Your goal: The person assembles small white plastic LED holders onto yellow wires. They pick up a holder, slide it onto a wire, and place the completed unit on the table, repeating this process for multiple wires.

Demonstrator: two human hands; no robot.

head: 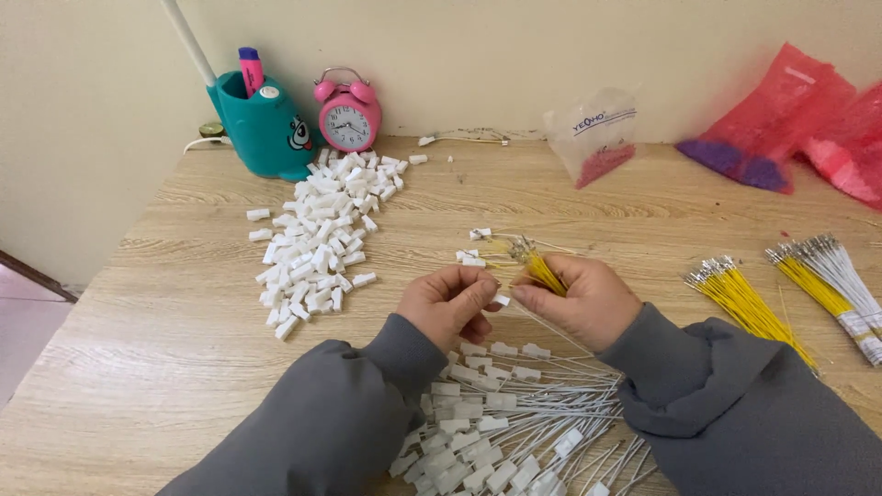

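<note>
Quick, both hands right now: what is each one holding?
Left hand: closed, pinching a small white connector.
Right hand: closed on a bunch of yellow wires, fingertips also at the connector.

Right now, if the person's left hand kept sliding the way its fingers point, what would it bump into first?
Almost at once, the right hand, which holds a small bunch of yellow wires. The left hand points rightwards, its fingertips pinching a small white plastic connector between both hands.

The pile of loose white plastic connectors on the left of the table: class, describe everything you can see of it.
The pile of white connectors is a long heap of small, blocky, matte plastic housings with no wires in them. It lies on the wooden table, running from in front of the teal pen holder toward the person, with strays at its edges. Neither hand touches it.
</note>
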